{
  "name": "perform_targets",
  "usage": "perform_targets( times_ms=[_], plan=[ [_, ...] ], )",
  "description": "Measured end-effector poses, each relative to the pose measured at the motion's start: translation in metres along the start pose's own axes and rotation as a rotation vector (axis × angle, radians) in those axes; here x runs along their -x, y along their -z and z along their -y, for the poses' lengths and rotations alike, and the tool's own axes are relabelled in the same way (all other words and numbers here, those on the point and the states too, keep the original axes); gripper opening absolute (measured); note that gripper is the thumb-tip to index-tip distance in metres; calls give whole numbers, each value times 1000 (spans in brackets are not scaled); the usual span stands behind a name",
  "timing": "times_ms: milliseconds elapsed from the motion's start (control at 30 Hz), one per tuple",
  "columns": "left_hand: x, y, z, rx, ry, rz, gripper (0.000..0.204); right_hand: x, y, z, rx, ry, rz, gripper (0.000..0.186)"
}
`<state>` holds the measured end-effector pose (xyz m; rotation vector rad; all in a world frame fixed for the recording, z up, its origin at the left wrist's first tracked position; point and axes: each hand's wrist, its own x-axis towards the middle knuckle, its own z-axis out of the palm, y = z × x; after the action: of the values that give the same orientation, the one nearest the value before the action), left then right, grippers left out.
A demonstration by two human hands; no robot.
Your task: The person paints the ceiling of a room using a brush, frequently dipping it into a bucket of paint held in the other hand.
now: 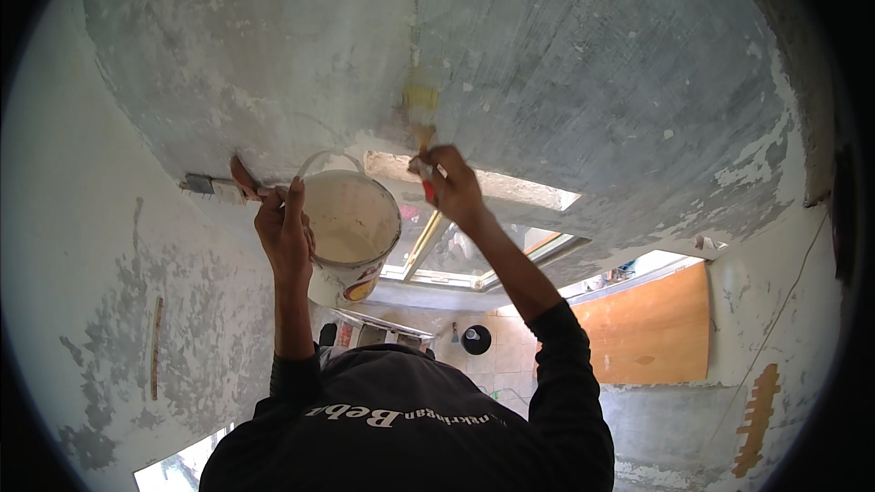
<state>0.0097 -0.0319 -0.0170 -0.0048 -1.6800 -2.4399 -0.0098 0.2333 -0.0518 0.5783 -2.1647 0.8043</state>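
Observation:
My left hand (287,228) is closed on the near left rim of a white plastic bucket (360,275), tilted so that its pale, smeared inside shows. A reddish-brown piece (243,177), perhaps a tool's handle, sticks out beyond the left fingers; its kind is unclear. Raised in front of the wall, my right hand (453,189) grips a paintbrush (424,137) with light bristles and a bit of red on its handle. Its bristles point up at the grey, patchy wall (547,64), just below a yellowish patch (421,97). Whether they touch the wall cannot be told.
Below the hands a framed window (456,251) opens in the wall, with a rough ledge (510,187) above. A wooden panel (638,323) stands at right. Far below, a black pail (476,339) sits on the tiled floor beside a ladder-like metal frame (383,322). Peeling white wall (109,264) rises at left.

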Motion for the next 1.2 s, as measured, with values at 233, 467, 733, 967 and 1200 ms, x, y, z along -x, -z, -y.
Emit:
perform_targets(
  times_ms=[233,467,733,967,1200],
  plan=[
    [-2,3,-5,-17,35,-59,36,72,-35,-15,252,134,170,35],
    [1,9,-4,-15,27,-45,36,32,-20,25,19,-53,98,20],
    [2,4,-7,12,45,-34,36,-58,23,23,123,63,0,15],
    [5,0,-8,-1,57,4,40,-131,62,61,273,315,-199,18],
    [3,4,-8,7,13,17,42,-133,60,55,227,488,-287,27]
  ],
)
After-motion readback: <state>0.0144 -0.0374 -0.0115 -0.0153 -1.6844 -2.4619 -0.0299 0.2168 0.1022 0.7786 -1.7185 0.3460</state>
